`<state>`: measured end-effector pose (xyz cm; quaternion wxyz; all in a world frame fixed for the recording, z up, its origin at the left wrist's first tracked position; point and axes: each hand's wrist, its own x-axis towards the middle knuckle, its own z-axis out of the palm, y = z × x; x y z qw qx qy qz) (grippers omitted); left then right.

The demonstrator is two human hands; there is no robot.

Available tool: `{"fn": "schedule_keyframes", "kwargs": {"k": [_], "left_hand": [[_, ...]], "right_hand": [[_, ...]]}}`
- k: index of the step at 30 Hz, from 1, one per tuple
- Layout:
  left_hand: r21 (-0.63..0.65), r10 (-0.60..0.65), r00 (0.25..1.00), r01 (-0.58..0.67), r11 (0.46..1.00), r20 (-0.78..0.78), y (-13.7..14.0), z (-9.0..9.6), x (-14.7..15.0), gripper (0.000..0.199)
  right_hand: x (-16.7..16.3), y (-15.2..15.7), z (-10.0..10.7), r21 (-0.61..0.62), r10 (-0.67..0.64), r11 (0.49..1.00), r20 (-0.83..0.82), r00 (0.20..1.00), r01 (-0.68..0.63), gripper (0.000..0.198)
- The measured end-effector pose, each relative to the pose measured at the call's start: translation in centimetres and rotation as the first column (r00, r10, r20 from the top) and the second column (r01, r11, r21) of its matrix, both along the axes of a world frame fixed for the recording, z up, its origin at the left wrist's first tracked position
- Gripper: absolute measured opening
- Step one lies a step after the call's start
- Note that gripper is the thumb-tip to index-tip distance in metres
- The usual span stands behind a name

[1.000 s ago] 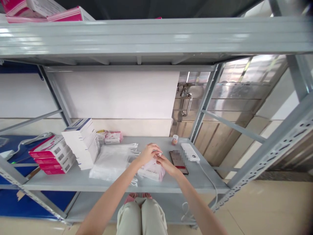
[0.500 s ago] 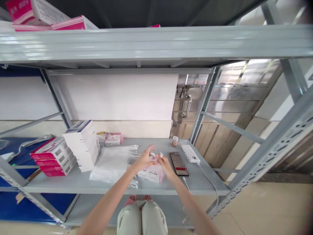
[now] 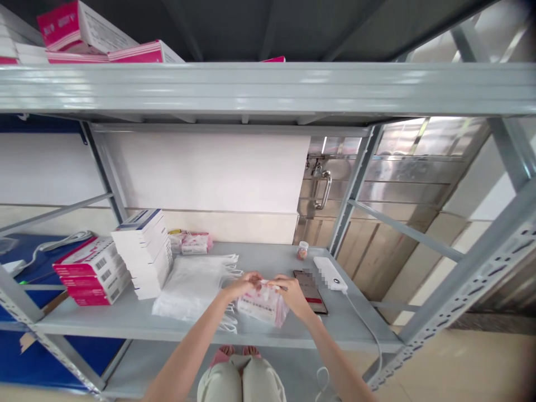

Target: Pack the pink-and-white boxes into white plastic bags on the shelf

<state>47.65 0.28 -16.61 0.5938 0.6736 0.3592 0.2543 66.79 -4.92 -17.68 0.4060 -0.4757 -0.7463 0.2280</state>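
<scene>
Package (image 3: 260, 310) just under left hand (image 3: 250, 281) and right hand (image 3: 292, 289), both narrow around small white item (image 3: 272, 285) between them.

Behind the grey metal rack (image 3: 268, 86) stands a white wall (image 3: 209, 173); behind its right end gleams a metal door (image 3: 402, 192); beige floor (image 3: 460, 357) stretches right of the rack.

held item (image 3: 272, 285) unclear, forearms (image 3: 191, 346) cut off

Shelf beam (image 3: 268, 88) glossy metal; door (image 3: 389, 192) shiny metal; packet (image 3: 262, 310) translucent plastic; white boxes (image 3: 144, 259) smooth card.
</scene>
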Motion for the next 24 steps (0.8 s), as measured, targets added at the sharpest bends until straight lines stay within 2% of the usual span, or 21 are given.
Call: {"fn": "schedule_keyframes", "kwargs": {"k": [2,3,6,8,11,13,15,17,19,21,24], "left_hand": [[0.026,-0.004,1.0,0.004,1.0,0.013,-0.2,0.0,0.0,0.007],[0.053,-0.006,1.0,0.005,0.999,0.017,-0.3,-0.1,0.0,0.009],[0.15,0.041,0.999,-0.046,0.988,0.035,-0.4,-0.5,0.1,0.031],[0.191,0.1,0.994,-0.105,0.976,0.034,-0.3,-1.0,0.3,0.031],[0.274,0.082,0.996,-0.071,0.959,-0.027,-0.1,-1.7,1.0,0.031],[0.38,0.097,0.99,-0.051,0.923,-0.102,0.0,-1.9,1.3,0.024],[0.535,0.184,0.966,-0.061,0.842,-0.18,0.0,-1.8,1.1,0.025],[0.7,0.291,0.917,-0.019,0.714,-0.272,0.0,-1.7,0.2,0.028],[0.816,0.406,0.827,0.105,0.568,-0.389,0.1,-1.8,-1.2,0.028],[0.847,0.499,0.709,0.271,0.458,-0.497,0.2,-2.5,-3.0,0.025],[0.796,0.54,0.585,0.466,0.386,-0.605,0.1,-4.3,-5.0,0.023]], "right_hand": [[-0.1,0.3,-0.3,0.06,-0.034,0.998,0.055,0.998,0.031,0.032],[-0.3,0.3,-0.6,0.093,-0.055,0.995,0.086,0.995,0.047,0.033],[-0.8,0.2,-1.6,0.209,-0.151,0.972,0.203,0.967,0.108,0.035],[-1.2,0.2,-2.4,0.291,-0.228,0.945,0.27,0.936,0.146,0.034],[-1.9,0.3,-3.4,0.384,-0.309,0.904,0.28,0.909,0.189,0.031],[-2.3,0.3,-3.7,0.41,-0.334,0.886,0.239,0.912,0.217,0.029],[-2.5,0.1,-3.7,0.414,-0.364,0.871,0.177,0.914,0.267,0.028],[-2.4,-0.4,-3.7,0.398,-0.414,0.851,0.104,0.904,0.344,0.027],[-1.8,-1.2,-4.0,0.369,-0.501,0.813,0.048,0.864,0.451,0.028],[-1.0,-2.5,-4.9,0.33,-0.607,0.76,0.052,0.793,0.56,0.032],[0.1,-4.4,-7.1,0.231,-0.699,0.712,0.14,0.702,0.663,0.04]]}}
